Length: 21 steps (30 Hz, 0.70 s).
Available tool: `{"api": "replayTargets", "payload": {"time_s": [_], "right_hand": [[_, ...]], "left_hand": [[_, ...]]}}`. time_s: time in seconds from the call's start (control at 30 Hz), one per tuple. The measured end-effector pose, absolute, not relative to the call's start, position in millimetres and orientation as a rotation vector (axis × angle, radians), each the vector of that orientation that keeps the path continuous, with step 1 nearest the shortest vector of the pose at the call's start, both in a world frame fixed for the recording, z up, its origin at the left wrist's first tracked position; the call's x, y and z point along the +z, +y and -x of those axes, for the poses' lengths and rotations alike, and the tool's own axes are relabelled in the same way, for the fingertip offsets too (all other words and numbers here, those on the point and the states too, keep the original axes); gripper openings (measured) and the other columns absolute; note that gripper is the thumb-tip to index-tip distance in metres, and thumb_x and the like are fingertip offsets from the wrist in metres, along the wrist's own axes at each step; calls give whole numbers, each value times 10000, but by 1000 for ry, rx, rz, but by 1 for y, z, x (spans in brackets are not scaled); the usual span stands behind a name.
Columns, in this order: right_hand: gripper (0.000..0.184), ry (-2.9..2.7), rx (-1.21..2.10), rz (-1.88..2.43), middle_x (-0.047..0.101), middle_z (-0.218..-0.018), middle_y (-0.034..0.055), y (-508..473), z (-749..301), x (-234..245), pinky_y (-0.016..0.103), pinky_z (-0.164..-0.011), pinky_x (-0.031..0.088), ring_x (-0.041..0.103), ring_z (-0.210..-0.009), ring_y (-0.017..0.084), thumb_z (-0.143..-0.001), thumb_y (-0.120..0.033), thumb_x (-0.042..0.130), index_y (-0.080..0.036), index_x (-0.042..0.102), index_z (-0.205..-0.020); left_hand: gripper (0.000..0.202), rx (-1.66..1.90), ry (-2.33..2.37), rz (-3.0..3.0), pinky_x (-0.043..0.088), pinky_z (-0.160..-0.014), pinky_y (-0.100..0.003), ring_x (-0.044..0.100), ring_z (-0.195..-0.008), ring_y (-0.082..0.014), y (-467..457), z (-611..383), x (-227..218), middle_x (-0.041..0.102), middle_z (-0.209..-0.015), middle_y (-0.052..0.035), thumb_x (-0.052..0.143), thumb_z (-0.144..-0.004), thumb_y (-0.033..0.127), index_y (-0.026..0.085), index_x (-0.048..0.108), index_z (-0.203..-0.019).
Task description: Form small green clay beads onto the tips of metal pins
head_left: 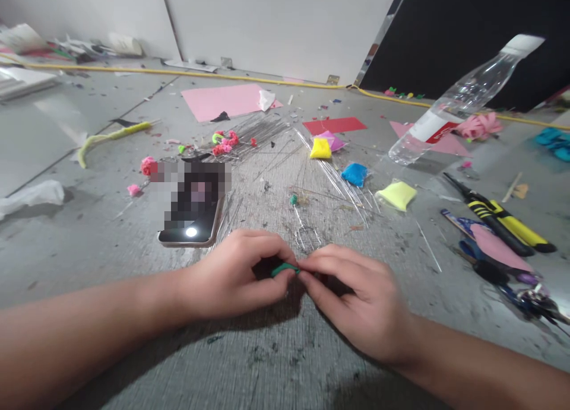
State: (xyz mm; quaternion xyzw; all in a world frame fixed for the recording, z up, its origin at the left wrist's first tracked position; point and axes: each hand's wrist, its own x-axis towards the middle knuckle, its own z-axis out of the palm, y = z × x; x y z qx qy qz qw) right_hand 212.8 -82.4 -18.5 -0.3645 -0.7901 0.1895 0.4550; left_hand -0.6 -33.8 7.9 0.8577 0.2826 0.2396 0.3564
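My left hand [249, 273] is closed, with a small soft green piece, apparently modelling clay [284, 269], pinched between thumb and fingers. Against its right end press the thumb and fingertips of my right hand [356, 297], also closed in a pinch. The fingers hide part of the green piece. Just beyond my hands lies a bent wire shape [306, 235] with looped ends and a green ball [293, 200] on its stem. To the left of it rests a phone [193, 205], its screen partly blurred out.
Small yellow [320, 148], blue [355, 174] and pale yellow packets [397, 195] lie ahead among thin wires [336, 178]. A clear bottle [463, 101] leans at the right, beyond black-and-yellow pliers [503, 217]. Pink paper [222, 100] and a yellow cord [178, 73] lie farther back.
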Motion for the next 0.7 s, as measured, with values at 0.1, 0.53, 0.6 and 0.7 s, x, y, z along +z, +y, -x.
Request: {"api": "replayTargets", "payload": {"time_s": [0.1,0.53,0.6,0.7], "right_hand": [[120,-1928,450,914,758,-891,94,-82,-212,-18,267,-724,616,726,-794,157,-912,-64,676,-123,743,-993],[92,-1960,450,897,748,-889,103,-86,-211,-19,265,-723,605,715,-795,159,-919,-73,672,-100,736,-979],[86,-1968,470,882,742,-880,100,-86,-212,-19,263,-697,599,708,-777,156,-918,-74,670,-101,734,-970],[93,-1959,465,883,737,-867,92,-86,-212,-18,266,-687,592,701,-766,154,-912,-63,669,-107,729,-968]], "left_hand": [[105,625,724,-2211,511,-657,-238,656,-701,-131,-34,1,7,728,-790,-33,629,-901,171,123,719,-923],[105,656,645,-2284,532,-640,-235,669,-697,-140,-37,3,7,720,-794,-43,596,-927,161,125,694,-916],[104,659,602,-2283,543,-652,-240,674,-704,-145,-37,3,7,726,-803,-50,595,-928,154,124,694,-925],[97,676,567,-2292,555,-665,-248,682,-720,-154,-36,3,6,733,-815,-58,599,-919,131,121,694,-936]]}}
